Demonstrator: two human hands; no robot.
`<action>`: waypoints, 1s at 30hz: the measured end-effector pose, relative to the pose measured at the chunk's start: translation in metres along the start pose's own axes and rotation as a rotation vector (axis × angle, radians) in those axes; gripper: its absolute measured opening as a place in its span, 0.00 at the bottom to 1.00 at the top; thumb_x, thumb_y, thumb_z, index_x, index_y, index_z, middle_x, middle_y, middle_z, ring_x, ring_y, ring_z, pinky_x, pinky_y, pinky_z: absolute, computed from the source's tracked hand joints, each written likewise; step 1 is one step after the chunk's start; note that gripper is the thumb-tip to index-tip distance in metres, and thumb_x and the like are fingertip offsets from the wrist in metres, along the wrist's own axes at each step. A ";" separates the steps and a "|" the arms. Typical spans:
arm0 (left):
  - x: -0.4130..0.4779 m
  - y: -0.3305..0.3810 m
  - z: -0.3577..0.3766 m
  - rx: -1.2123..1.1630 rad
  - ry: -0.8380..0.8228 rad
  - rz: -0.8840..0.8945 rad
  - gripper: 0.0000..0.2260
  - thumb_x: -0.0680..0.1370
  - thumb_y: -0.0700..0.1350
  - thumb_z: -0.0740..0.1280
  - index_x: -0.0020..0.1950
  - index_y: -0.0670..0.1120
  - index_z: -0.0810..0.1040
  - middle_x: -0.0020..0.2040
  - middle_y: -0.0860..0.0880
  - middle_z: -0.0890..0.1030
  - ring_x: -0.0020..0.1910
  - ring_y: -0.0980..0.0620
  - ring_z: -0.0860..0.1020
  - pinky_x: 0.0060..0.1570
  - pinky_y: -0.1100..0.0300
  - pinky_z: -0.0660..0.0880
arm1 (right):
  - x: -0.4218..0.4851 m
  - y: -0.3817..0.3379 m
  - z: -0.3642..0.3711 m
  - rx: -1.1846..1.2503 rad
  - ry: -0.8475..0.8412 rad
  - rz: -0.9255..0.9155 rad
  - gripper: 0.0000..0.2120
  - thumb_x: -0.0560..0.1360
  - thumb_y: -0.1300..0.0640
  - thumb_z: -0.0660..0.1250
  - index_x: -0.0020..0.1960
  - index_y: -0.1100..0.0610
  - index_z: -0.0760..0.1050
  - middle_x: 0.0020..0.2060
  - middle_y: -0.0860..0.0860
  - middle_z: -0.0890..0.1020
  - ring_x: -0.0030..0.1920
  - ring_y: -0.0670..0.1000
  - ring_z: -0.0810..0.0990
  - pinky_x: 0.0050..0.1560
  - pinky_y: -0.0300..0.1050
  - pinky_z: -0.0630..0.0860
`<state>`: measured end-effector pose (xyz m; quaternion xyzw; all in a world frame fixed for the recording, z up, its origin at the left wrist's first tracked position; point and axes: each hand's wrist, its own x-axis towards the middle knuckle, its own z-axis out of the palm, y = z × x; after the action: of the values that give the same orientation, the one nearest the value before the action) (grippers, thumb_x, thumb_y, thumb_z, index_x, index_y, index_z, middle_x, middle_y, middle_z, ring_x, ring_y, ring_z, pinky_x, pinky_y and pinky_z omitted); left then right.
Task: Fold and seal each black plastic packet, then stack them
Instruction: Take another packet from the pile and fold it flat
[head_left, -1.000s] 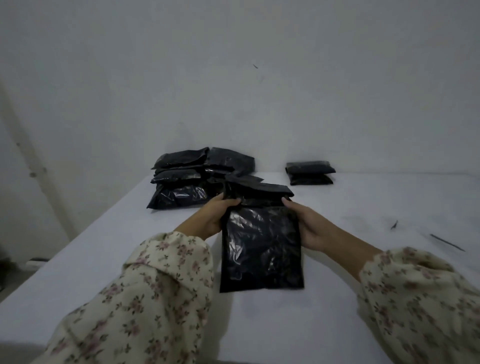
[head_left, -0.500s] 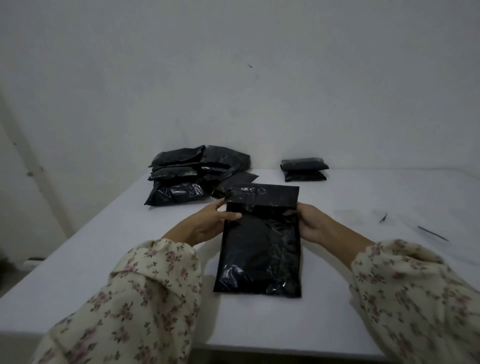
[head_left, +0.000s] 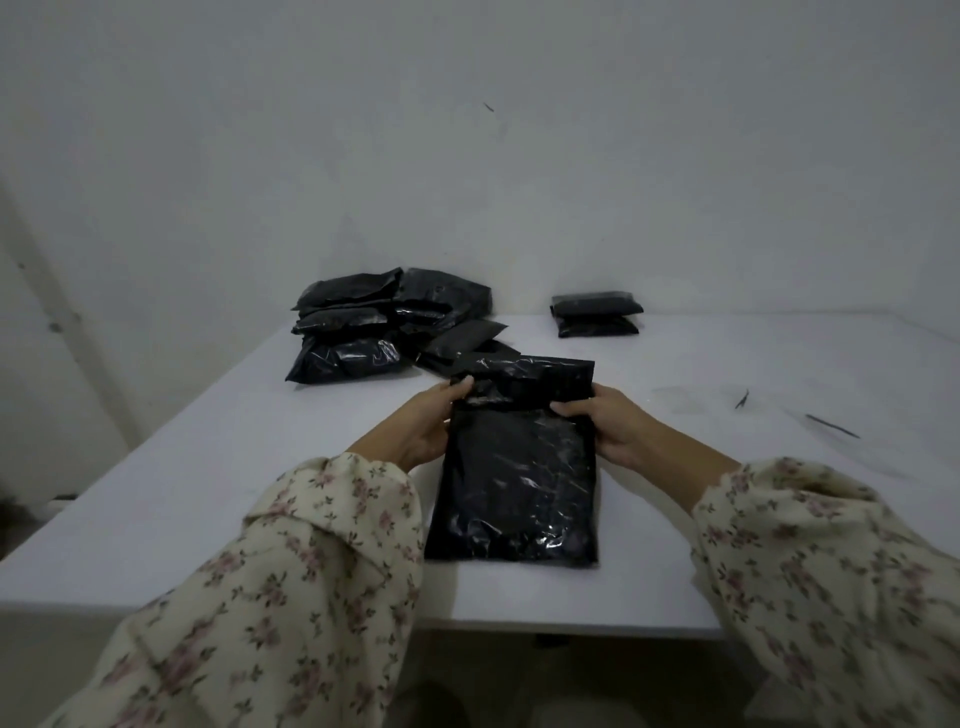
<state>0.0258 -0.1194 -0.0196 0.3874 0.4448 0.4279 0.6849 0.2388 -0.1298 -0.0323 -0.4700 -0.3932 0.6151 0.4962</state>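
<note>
White table (head_left: 208, 467), packet (head_left: 519, 478) between left hand (head_left: 415, 431) and right hand (head_left: 608, 426), both tight on flap (head_left: 524, 382).

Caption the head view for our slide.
Left hand and right hand pinch the black packet at its flap, on a white table.

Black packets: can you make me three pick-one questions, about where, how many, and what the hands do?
1. Where is the big pile of packets? A) far left of the table B) near right C) on the floor
2. How many packets are in the small stack? A) five B) two C) nine
3. The left hand and right hand are: A) empty B) waving C) gripping the front packet
Answers: 1A: it sits by the far left corner. 2B: one lies on another. 3C: both grip its top corners.
</note>
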 end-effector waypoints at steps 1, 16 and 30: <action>-0.001 -0.001 0.001 0.006 0.000 0.029 0.03 0.80 0.40 0.62 0.51 0.45 0.76 0.45 0.46 0.78 0.42 0.52 0.78 0.42 0.59 0.79 | 0.000 0.000 -0.001 0.004 0.004 -0.010 0.18 0.72 0.74 0.64 0.62 0.67 0.74 0.47 0.58 0.82 0.44 0.54 0.81 0.44 0.42 0.81; -0.001 0.002 -0.021 0.499 -0.153 0.285 0.18 0.75 0.25 0.61 0.53 0.47 0.77 0.52 0.48 0.80 0.46 0.53 0.80 0.40 0.63 0.79 | 0.010 0.013 -0.003 -0.409 0.137 -0.431 0.22 0.68 0.80 0.52 0.30 0.60 0.76 0.39 0.61 0.81 0.40 0.57 0.78 0.40 0.40 0.77; 0.010 -0.002 -0.033 1.067 0.102 0.507 0.17 0.73 0.30 0.66 0.58 0.46 0.79 0.57 0.51 0.77 0.58 0.56 0.72 0.55 0.65 0.68 | -0.007 0.011 -0.019 -1.225 -0.026 -0.678 0.07 0.69 0.65 0.73 0.44 0.54 0.82 0.43 0.50 0.82 0.46 0.50 0.78 0.47 0.43 0.74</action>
<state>-0.0029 -0.1061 -0.0344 0.7513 0.5244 0.3135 0.2494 0.2554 -0.1388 -0.0459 -0.5092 -0.7998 0.0996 0.3019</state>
